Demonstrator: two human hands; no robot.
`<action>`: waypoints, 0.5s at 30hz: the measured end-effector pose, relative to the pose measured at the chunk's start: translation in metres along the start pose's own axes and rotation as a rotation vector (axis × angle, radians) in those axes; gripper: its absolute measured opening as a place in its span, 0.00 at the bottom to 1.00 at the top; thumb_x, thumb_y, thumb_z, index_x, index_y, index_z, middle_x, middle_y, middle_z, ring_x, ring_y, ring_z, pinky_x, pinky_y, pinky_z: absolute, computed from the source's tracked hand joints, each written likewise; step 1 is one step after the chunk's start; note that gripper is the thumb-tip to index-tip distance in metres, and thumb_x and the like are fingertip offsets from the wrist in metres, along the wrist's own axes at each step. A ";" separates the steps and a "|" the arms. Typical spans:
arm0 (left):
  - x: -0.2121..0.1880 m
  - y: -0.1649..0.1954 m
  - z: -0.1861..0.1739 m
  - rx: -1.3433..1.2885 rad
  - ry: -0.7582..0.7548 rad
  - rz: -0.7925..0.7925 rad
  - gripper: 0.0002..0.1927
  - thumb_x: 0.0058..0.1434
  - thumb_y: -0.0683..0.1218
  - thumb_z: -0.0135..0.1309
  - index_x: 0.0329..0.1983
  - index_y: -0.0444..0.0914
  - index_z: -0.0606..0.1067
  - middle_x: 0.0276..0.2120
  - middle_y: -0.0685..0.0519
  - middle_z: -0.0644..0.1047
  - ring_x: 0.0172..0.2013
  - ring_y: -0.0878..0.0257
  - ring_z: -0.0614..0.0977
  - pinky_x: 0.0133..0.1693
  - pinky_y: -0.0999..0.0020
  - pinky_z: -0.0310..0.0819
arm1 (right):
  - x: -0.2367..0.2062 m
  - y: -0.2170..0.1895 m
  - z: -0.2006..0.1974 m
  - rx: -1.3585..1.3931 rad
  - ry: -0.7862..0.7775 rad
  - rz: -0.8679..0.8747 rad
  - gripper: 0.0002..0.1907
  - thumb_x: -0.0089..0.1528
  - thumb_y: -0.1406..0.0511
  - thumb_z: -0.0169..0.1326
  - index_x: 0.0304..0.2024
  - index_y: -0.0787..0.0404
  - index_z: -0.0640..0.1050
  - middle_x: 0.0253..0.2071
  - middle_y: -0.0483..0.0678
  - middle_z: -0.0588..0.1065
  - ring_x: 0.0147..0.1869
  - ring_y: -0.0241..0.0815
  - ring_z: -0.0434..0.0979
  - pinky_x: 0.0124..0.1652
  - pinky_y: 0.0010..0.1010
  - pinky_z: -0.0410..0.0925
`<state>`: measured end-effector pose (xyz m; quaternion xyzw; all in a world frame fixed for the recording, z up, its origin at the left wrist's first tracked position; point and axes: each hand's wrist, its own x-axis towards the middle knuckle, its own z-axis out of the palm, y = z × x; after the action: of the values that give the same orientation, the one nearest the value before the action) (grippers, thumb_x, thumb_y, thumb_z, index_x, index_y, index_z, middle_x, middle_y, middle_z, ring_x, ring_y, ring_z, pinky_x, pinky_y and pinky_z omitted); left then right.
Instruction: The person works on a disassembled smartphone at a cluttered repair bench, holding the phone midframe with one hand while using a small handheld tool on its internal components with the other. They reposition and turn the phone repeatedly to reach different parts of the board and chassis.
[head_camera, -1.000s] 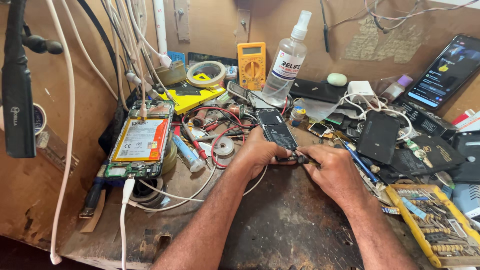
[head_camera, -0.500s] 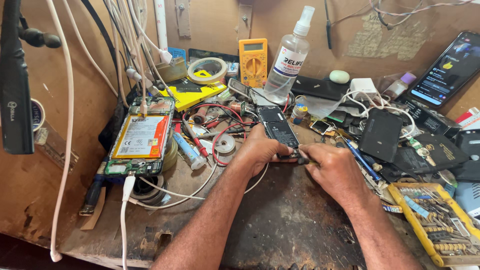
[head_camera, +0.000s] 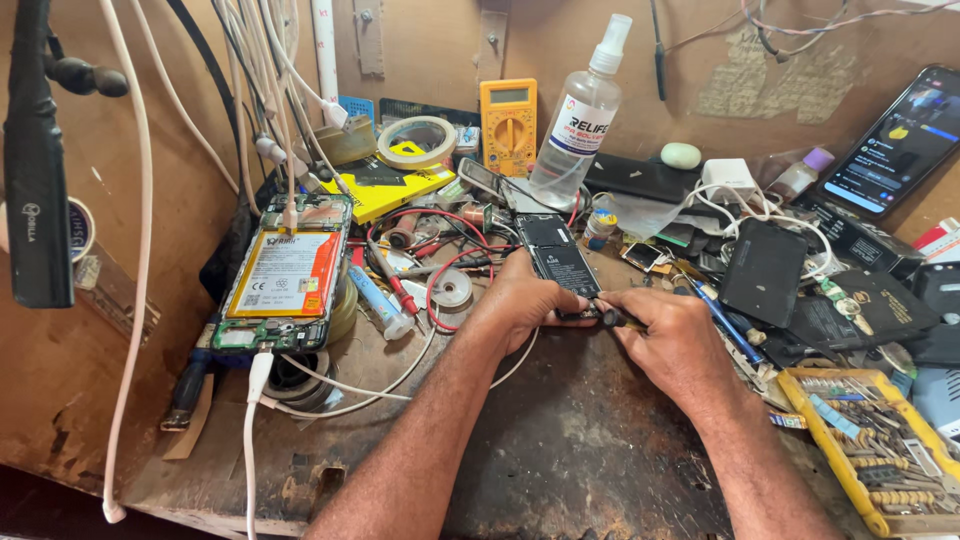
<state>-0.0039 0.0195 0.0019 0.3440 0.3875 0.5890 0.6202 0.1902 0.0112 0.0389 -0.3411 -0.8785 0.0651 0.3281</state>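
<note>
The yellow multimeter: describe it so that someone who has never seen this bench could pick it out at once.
Look along the brown back wall of the cluttered bench. Left of the clear spray bottle and right of the tape roll stands the multimeter. It alone is an upright orange-yellow box with a grey screen above a round dial.

The surface (head_camera: 560, 470) was rough, worn wood, dark and stained near its front edge, with matt brown board behind it. The opened phone (head_camera: 557, 262) looked dull black with metal parts, the spray bottle (head_camera: 583, 115) was clear glossy plastic, and the parts tray (head_camera: 800, 395) at the right edge was yellow plastic.
</note>
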 end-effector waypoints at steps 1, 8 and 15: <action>0.001 0.000 0.000 0.003 -0.006 0.010 0.22 0.47 0.23 0.56 0.44 0.28 0.70 0.37 0.42 0.80 0.35 0.50 0.85 0.34 0.55 0.88 | 0.000 0.000 0.000 -0.010 -0.005 -0.001 0.15 0.53 0.72 0.62 0.44 0.61 0.84 0.38 0.54 0.82 0.40 0.51 0.85 0.38 0.37 0.76; 0.007 -0.008 -0.006 0.194 0.058 0.039 0.21 0.45 0.28 0.63 0.42 0.32 0.74 0.35 0.47 0.81 0.32 0.57 0.84 0.27 0.63 0.77 | -0.001 0.001 0.002 -0.137 -0.017 -0.110 0.17 0.51 0.72 0.62 0.43 0.62 0.82 0.39 0.54 0.81 0.41 0.54 0.83 0.41 0.40 0.75; 0.009 -0.010 -0.006 0.126 0.031 0.030 0.22 0.45 0.28 0.61 0.44 0.33 0.72 0.34 0.49 0.80 0.32 0.56 0.85 0.28 0.62 0.80 | -0.001 0.000 0.002 -0.193 -0.027 -0.156 0.16 0.51 0.72 0.63 0.42 0.65 0.81 0.37 0.54 0.81 0.40 0.55 0.82 0.39 0.41 0.75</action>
<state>-0.0040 0.0277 -0.0104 0.3788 0.4281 0.5780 0.5824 0.1893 0.0112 0.0366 -0.3007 -0.9089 -0.0412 0.2861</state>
